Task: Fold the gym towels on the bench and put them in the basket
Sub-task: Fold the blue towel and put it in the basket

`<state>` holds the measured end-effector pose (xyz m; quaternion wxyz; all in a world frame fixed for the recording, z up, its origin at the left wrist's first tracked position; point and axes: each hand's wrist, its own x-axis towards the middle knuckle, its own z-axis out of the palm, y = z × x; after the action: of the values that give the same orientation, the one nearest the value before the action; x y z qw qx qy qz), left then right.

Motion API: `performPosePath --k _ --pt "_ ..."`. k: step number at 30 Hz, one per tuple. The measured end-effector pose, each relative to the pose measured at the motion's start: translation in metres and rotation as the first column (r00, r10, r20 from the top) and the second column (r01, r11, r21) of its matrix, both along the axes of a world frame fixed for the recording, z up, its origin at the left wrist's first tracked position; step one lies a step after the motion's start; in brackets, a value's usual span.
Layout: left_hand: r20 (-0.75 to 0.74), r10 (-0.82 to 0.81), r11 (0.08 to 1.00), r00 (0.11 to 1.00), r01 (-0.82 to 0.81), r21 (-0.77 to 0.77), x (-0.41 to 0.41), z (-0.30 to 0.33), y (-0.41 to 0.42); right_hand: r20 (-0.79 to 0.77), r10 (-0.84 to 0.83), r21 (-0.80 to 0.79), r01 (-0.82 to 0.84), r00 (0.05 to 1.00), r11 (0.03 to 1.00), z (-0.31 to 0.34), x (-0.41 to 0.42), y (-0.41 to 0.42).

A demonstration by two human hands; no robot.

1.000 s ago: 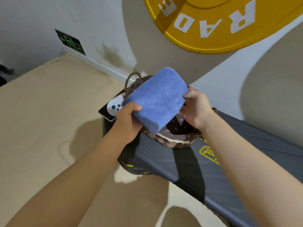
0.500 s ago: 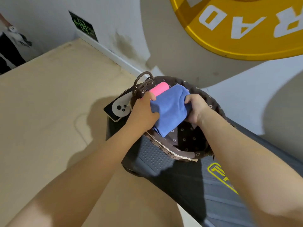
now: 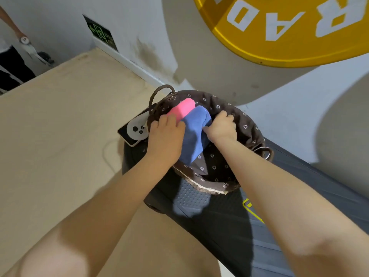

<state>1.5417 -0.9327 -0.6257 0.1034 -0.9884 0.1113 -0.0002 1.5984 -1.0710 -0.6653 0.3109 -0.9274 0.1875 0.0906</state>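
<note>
A woven basket [image 3: 242,124] with a dark flowered lining stands on the end of the grey bench [image 3: 235,220]. Inside it a folded pink towel [image 3: 182,108] lies against the far left wall. A folded blue towel [image 3: 194,134] rests beside the pink one, down inside the basket. My left hand [image 3: 164,138] grips the blue towel's left side and my right hand [image 3: 220,127] grips its right side. Both hands reach inside the basket's rim.
A white phone [image 3: 133,131] lies on the bench end, touching the basket's left side. A yellow weight plate [image 3: 289,31] hangs on the wall above. Tan wooden floor [image 3: 60,136] spreads to the left. Another person [image 3: 12,62] stands at the far left edge.
Both hands lowered the blue towel from above the basket down into it, beside the pink towel, which has come into sight. The camera moved closer.
</note>
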Motion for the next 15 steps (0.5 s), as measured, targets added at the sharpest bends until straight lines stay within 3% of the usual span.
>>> performPosePath --k 1,3,6,11,15 --pt "-0.025 -0.103 0.995 0.994 0.103 -0.015 -0.002 0.001 -0.002 0.082 0.074 -0.126 -0.063 0.994 0.99 0.005 -0.004 0.002" --pt "-0.141 -0.247 0.968 0.959 0.239 -0.074 -0.007 0.0 -0.005 0.134 0.273 -0.15 -0.253 0.952 0.956 0.012 -0.007 0.004" --pt "-0.278 -0.233 0.972 0.932 0.22 -0.078 -0.01 -0.009 -0.005 -0.099 0.532 -0.085 -0.539 0.841 0.838 0.012 -0.016 0.008" --pt "-0.363 -0.186 0.982 0.913 0.168 -0.081 -0.006 -0.007 -0.015 -0.161 0.504 -0.111 -0.523 0.848 0.845 0.015 -0.03 0.008" --pt "-0.237 -0.209 0.964 0.949 0.158 -0.215 -0.014 0.018 -0.023 0.061 0.406 -0.061 -0.403 0.912 0.913 0.051 -0.049 -0.008"
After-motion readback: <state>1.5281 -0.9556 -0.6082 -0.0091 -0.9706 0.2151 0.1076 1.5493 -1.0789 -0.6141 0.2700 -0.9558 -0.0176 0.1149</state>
